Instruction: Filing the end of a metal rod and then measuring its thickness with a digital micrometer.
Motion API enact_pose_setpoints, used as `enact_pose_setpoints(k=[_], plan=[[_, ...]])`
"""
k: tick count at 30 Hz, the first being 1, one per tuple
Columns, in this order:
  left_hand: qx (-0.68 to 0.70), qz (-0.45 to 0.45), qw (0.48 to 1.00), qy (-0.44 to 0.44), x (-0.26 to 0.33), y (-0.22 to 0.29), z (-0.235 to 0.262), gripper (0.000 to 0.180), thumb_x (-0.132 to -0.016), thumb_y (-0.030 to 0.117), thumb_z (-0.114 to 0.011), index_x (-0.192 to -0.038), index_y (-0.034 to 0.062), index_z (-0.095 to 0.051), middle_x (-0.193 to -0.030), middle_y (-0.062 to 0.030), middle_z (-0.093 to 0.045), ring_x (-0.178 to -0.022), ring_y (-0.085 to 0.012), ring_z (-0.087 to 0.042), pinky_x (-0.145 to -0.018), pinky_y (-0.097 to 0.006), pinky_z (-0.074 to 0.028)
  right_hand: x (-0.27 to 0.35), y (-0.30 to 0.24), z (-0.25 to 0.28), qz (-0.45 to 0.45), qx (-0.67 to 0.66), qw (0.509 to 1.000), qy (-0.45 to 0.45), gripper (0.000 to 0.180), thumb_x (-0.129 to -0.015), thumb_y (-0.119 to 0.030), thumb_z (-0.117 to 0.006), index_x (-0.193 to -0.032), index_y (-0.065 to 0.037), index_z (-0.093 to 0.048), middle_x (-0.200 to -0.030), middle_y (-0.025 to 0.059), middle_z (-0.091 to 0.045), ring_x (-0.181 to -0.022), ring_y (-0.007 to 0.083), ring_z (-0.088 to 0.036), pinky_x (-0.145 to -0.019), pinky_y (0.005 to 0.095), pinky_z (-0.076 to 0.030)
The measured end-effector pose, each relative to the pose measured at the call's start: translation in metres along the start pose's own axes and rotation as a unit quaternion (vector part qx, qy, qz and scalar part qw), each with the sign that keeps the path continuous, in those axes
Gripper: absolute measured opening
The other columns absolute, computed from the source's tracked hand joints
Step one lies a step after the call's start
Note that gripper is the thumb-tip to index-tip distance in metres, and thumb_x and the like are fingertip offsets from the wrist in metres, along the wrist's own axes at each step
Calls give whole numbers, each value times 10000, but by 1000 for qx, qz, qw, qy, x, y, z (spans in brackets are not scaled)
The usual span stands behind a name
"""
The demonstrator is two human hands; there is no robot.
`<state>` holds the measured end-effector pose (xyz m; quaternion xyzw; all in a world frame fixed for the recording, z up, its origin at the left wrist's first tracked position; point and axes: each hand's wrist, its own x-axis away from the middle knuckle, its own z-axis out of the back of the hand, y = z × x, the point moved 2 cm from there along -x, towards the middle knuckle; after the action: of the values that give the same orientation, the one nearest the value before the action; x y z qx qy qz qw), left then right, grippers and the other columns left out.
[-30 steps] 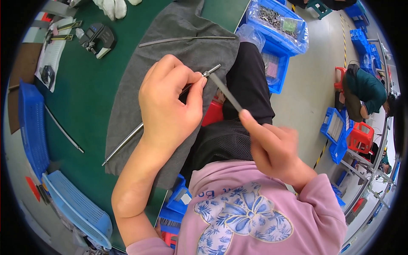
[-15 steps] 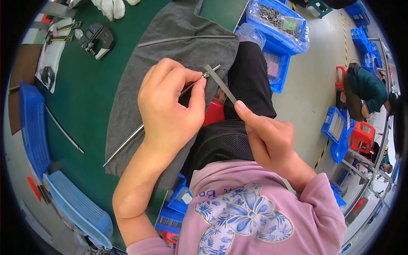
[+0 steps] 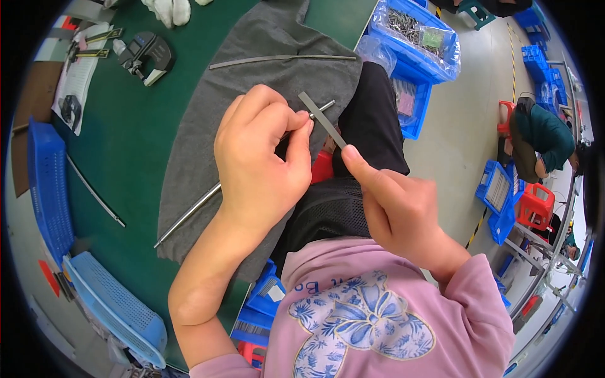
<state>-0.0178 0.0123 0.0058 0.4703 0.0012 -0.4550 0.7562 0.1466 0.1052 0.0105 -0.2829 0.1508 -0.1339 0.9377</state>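
My left hand (image 3: 261, 148) pinches a slim, shiny metal rod (image 3: 196, 208) between thumb and fingers, close to a small collar near its far end. The middle of the rod is hidden behind that hand, and its near end reaches the lower left of a grey cloth (image 3: 189, 151). In my right hand (image 3: 400, 211) is a narrow flat file (image 3: 324, 122), its index finger stretched along it. The file crosses the rod at the collar, just beyond my left fingertips; whether they touch is hard to make out. Another thin grey file-like strip (image 3: 271, 59) lies on the cloth.
A digital micrometer (image 3: 157, 57) and white gloves (image 3: 169, 9) lie on the green table (image 3: 126, 151). Blue baskets (image 3: 116, 302) line its left side, near a thin rod (image 3: 94, 189). Blue bins (image 3: 413, 129) of metal parts stand at upper right. A person (image 3: 545, 132) sits farther right.
My left hand and the rod have shifted slightly right, the cloth too. The file has slid up and left across the rod, with my right hand following a little.
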Motion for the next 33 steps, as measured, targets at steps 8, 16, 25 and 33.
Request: enact_pose_setpoints(k=[8, 16, 25, 33], plan=[[4, -6, 1000, -1, 0, 0, -2, 149, -670, -58, -697, -675, 3, -562, -714, -78, -530, -639, -260, -524, -552, -351, -410, -9, 5, -10, 30, 1, 999, 43, 583, -694, 4, -631, -1264, -119, -618, -565, 38, -478, -409, 206, -489, -393, 343, -373], [4, -4, 1000, -7, 0, 1, -2, 148, -668, -56, -697, -679, 6, -563, -711, -78, -527, -647, -268, -532, -569, -365, -416, -27, 7, -20, 58, -26, 995, 77, 565, -712, 130, -576, -1247, -45, -624, -554, 71, -473, -431, 201, -476, -426, 299, -371], [6, -1, 1000, -12, -1, 0, -2, 146, -668, -54, -690, -674, 3, -556, -706, -80, -523, -646, -269, -534, -560, -369, -412, -34, 9, -25, 83, -42, 990, 108, 540, -723, 125, -580, -1240, -27, -625, -549, 71, -458, -428, 179, -471, -426, 281, -369], [-3, -2, 1000, -18, -1, 1, -1, 139, -672, -48, -687, -674, 5, -558, -709, -85, -527, -652, -282, -535, -566, -370, -419, -34, 6, -22, 52, -45, 995, 77, 523, -738, 127, -565, -1236, -23, -624, -625, 106, -535, -505, 211, -549, -484, 287, -432]])
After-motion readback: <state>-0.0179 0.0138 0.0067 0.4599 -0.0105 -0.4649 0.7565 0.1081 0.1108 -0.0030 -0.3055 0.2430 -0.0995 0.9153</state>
